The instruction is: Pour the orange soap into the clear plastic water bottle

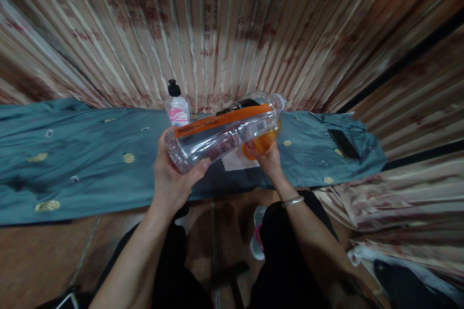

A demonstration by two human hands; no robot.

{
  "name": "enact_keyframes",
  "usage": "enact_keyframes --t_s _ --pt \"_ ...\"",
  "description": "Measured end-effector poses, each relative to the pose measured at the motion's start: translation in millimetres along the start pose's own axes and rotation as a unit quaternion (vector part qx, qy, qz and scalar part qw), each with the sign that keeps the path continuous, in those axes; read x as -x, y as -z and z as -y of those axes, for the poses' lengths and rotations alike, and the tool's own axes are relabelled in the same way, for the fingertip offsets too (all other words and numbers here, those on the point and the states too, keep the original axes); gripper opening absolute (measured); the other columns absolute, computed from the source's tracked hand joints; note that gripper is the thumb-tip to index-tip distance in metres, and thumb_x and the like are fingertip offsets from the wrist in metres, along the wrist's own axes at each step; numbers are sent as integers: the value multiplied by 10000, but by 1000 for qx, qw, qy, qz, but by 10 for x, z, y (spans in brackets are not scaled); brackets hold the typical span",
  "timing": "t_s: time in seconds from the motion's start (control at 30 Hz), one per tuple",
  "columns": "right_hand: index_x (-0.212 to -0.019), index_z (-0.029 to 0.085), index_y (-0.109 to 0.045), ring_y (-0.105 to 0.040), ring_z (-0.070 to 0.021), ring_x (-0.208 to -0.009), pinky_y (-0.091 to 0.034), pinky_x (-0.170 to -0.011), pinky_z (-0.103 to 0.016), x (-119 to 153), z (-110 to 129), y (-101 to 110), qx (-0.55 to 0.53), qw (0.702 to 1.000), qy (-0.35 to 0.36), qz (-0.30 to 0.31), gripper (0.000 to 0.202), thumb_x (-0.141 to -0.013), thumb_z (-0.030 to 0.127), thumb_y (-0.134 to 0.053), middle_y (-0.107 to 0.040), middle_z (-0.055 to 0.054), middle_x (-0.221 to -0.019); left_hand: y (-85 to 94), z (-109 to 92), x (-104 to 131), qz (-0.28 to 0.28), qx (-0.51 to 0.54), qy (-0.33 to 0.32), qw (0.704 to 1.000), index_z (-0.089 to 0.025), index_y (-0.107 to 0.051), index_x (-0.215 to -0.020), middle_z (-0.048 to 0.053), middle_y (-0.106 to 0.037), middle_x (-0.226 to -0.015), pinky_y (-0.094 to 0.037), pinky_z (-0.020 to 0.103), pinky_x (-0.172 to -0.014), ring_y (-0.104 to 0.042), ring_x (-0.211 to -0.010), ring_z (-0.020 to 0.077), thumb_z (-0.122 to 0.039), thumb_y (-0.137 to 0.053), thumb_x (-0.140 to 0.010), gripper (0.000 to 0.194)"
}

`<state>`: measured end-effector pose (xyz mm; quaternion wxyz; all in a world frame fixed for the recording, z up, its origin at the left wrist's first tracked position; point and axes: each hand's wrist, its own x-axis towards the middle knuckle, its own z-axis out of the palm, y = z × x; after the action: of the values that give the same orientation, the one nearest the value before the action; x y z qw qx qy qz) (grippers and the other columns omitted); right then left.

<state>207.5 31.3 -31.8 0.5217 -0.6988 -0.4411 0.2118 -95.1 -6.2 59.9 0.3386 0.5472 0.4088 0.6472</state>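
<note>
My left hand (pixel 172 178) has its grip wrapped round the base of the clear bottle (pixel 224 137), probably to control its slant, cap end to the right. The dispenser bottle (pixel 179 108) stands just behind that base. White paper (pixel 239 161) shows below the clear bottle's middle, perhaps protecting the counter (pixel 97 154). My right hand (pixel 268 160) clasps the orange bottle (pixel 263 143), partly hidden behind the clear bottle, likely steadying it. The phone (pixel 343 144) lies well to the clear bottle's right.

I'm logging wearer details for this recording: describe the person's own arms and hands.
The left hand and right hand are ungloved. The left forearm and right forearm show bare, without sleeves. A smooth, silver-coloured bangle circles the right wrist; nothing is visible on the left one.
</note>
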Motion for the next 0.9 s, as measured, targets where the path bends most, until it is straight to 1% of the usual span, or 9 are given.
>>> enact_keyframes --t_s 0.1,0.2,0.33,0.43,0.53,0.63,0.77,0.83,0.9 --pt "-1363 233 -636 -791 -476 -1410 -654 -1217 -769 4 9 1 -6 1000 -2 1 813 -679 391 -1047 -812 -213 -1456 -10 -14 -4 4 1 1 1000 -273 -733 -1408 117 -835 -1408 -697 584 -1223 -827 -1328 387 -636 -1103 -698 878" --pt "-1368 245 -626 -795 -470 -1408 -657 -1213 -775 12 23 -11 -9 1000 -9 -1 799 -691 381 -1030 -815 -203 -1461 -23 -23 -7 2 12 2 1000 -263 -729 -1408 119 -847 -1379 -702 606 -1207 -837 -1295 385 -621 -1111 -684 893" --pt "-1351 234 -629 -804 -476 -1392 -664 -1201 -771 15 26 -12 6 1000 -17 -4 777 -696 380 -1020 -825 -216 -1439 -29 -16 -3 -2 13 4 1000 -257 -730 -1405 126 -852 -1375 -691 630 -1213 -842 -1280 389 -613 -1117 -676 899" --pt "-1337 238 -636 -813 -464 -1372 -680 -1186 -736 14 12 -5 11 1000 -9 -5 766 -706 422 -1029 -838 -213 -1415 -23 -18 0 0 10 7 1000 -276 -728 -1412 127 -843 -1408 -682 630 -1233 -830 -1318 399 -633 -1108 -688 892" --pt "-1344 235 -634 -820 -447 -1351 -694 -1175 -706 14 2 -7 7 1000 -1 -1 805 -693 467 -1048 -837 -222 -1432 -12 -35 -1 6 10 5 1000 -279 -734 -1398 118 -844 -1404 -691 613 -1224 -827 -1325 406 -633 -1111 -687 880" --pt "-1352 234 -628 -814 -449 -1373 -699 -1169 -711 15 2 -19 6 1000 -2 -4 815 -695 477 -1044 -831 -225 -1449 -5 -46 -2 10 14 9 1000 -280 -736 -1398 113 -850 -1406 -684 625 -1229 -824 -1325 408 -620 -1117 -688 875" --pt "-1363 233 -622 -816 -454 -1371 -703 -1161 -718 14 -16 -33 11 1000 -8 -8 834 -688 484 -1042 -842 -217 -1425 -8 -29 2 4 15 9 1000 -287 -735 -1411 126 -852 -1409 -685 643 -1225 -826 -1314 405 -622 -1118 -688 884" --pt "-1373 233 -620 -829 -449 -1349 -715 -1146 -708 12 -44 -35 21 1000 6 -6 821 -711 500 -1024 -844 -218 -1421 -12 -16 2 4 11 2 1000 -286 -734 -1413 128 -848 -1399 -694 634 -1212 -830 -1308 404 -624 -1112 -698 877" --pt "-1381 225 -615 -853 -440 -1302 -730 -1119 -690 8 -78 -34 48 998 43 -5 773 -770 532 -976 -850 -224 -1395 -12 -6 2 6 4 -3 1000 -278 -729 -1419 124 -842 -1390 -704 615 -1198 -832 -1307 403 -624 -1110 -700 885"
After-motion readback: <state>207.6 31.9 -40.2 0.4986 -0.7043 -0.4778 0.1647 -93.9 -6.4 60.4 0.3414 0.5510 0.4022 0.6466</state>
